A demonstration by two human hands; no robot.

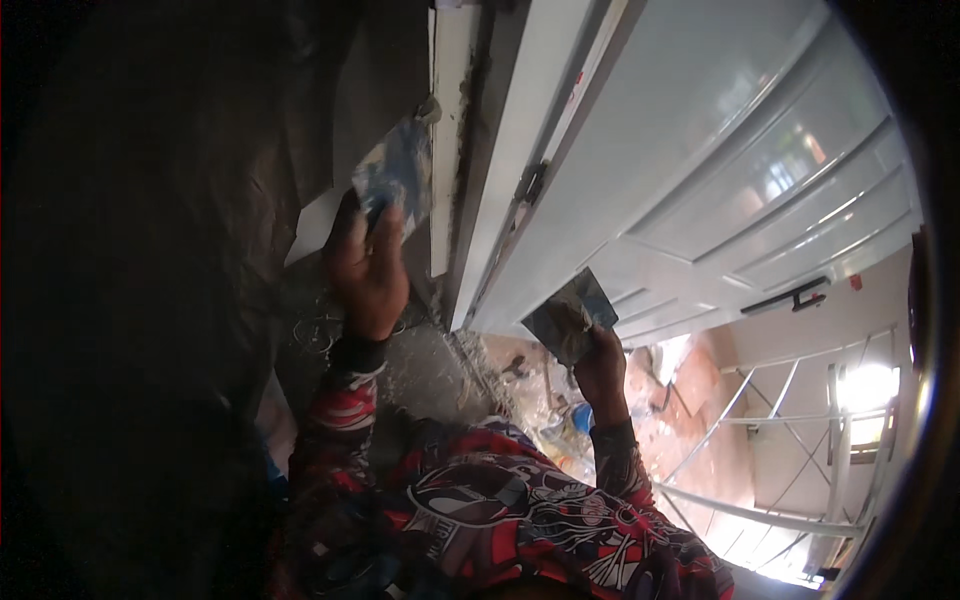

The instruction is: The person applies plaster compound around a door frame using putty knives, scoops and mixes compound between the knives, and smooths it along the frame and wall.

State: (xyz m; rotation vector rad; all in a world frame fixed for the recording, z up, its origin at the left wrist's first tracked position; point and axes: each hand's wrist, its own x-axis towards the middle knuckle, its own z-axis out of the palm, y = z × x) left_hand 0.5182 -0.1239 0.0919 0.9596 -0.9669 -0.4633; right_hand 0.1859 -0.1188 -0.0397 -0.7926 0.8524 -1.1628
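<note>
My left hand is closed around a wide flat filling knife, raised beside the door frame. A lump of grey filler clings to the blade's upper corner, at the edge of a pale strip that runs along the frame. Whether the blade presses on the strip I cannot tell. Lower and to the right, my right hand grips a second flat, dark square blade, with greyish smears on its face. It is held in front of the white panelled door.
The white door frame has a dark latch plate; a black handle is on the door. Dark sheeting covers the left side. Metal scaffolding stands at right by a bright window. Debris litters the floor.
</note>
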